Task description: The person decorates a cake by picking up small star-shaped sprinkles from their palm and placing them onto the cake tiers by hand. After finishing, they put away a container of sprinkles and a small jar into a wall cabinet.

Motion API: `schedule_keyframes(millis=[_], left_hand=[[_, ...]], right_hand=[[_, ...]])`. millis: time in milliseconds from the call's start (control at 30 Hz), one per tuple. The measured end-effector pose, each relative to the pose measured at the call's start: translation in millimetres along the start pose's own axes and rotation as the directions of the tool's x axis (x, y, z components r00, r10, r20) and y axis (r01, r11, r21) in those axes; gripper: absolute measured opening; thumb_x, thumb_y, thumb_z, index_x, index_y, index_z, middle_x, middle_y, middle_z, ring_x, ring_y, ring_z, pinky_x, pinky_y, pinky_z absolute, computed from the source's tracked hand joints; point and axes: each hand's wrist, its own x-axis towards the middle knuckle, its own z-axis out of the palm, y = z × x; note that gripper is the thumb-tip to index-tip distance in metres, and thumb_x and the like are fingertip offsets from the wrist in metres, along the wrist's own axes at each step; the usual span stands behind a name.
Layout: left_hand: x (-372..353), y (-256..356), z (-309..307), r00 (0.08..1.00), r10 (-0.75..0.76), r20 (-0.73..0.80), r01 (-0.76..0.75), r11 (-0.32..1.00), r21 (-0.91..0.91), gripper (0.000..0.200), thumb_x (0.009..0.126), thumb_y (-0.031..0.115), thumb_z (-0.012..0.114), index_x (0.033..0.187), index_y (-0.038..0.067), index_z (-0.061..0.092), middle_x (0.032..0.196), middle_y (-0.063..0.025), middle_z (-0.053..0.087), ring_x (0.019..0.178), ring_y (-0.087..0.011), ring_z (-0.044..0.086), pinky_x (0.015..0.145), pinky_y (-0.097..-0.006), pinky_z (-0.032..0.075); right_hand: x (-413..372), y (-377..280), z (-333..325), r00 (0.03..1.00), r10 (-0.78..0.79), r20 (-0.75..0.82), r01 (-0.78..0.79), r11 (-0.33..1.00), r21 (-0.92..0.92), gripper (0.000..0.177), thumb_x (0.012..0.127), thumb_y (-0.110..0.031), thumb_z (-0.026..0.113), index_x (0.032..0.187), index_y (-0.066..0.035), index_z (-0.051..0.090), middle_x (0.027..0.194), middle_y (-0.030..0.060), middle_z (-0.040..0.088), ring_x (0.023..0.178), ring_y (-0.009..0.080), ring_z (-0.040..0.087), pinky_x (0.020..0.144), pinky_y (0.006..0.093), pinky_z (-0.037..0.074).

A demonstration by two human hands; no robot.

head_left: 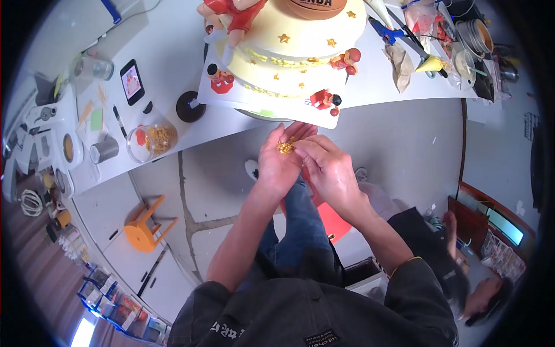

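My left hand is palm up and cupped, holding a small heap of gold pieces. Over that palm, my right hand has its thumb and fingertips pinched together at the heap; whatever is between them is too small to make out. Just beyond both hands stands a pale yellow tiered cake with gold stars, small red figures and a basketball on top. A clear jar with more gold pieces lies near the table edge at the left.
On the white table are a phone, a black round object, a metal can and, at the right, a piping bag. An orange stool stands at lower left. Another person is at lower right.
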Motion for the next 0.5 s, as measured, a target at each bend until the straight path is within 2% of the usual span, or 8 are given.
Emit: schedule_keyframes(millis=[200, 300, 400, 500], left_hand=[[1.1, 0.7, -3.5, 1.0, -0.009, 0.018, 0.01, 0.999, -0.041, 0.047, 0.11, 0.029, 0.038, 0.132, -0.01, 0.052, 0.141, -0.024, 0.054, 0.139, -0.0337, 0.05, 0.121, -0.0479, 0.037], [2.3, -0.3, -1.0, 0.998, 0.0, 0.058, 0.001, 1.0, -0.031, 0.044, 0.11, 0.027, 0.041, 0.13, -0.01, 0.052, 0.14, -0.0238, 0.055, 0.138, -0.0341, 0.05, 0.12, -0.0474, 0.039], [-0.3, -1.9, 2.5, 0.999, 0.036, 0.013, -0.037, 0.999, 0.005, 0.055, 0.109, 0.028, 0.043, 0.14, -0.017, 0.042, 0.143, -0.0289, 0.051, 0.139, -0.0368, 0.049, 0.122, -0.0486, 0.038], [-2.0, -2.3, 1.4, 0.999, 0.037, -0.034, -0.038, 0.999, -0.027, 0.057, 0.109, 0.027, 0.044, 0.142, -0.019, 0.039, 0.146, -0.0315, 0.048, 0.142, -0.0394, 0.046, 0.125, -0.0484, 0.036]], right_hand=[[1.4, -7.8, -2.0, 0.998, 0.055, -0.009, -0.055, 0.998, 0.008, 0.019, 0.088, 0.003, 0.072, 0.106, -0.001, 0.074, 0.101, 0.0149, 0.073, 0.088, 0.0321, 0.074, 0.079, 0.0388, 0.06], [2.6, -11.5, -10.9, 0.994, 0.1, -0.037, -0.097, 0.994, 0.056, 0.021, 0.086, 0.005, 0.071, 0.106, 0.0, 0.072, 0.103, 0.0176, 0.072, 0.089, 0.0376, 0.072, 0.078, 0.0411, 0.06], [13.9, -14.2, -31.6, 0.986, 0.059, -0.154, -0.061, 0.998, -0.007, 0.017, 0.088, 0.002, 0.073, 0.105, 0.0, 0.074, 0.101, 0.0152, 0.075, 0.08, 0.0283, 0.073, 0.073, 0.0354, 0.059], [31.3, -19.5, -50.4, 0.931, 0.171, -0.324, -0.169, 0.985, 0.034, 0.014, 0.09, -0.002, 0.076, 0.104, -0.001, 0.076, 0.091, 0.0088, 0.076, 0.07, 0.0127, 0.067, 0.064, 0.0263, 0.055]])
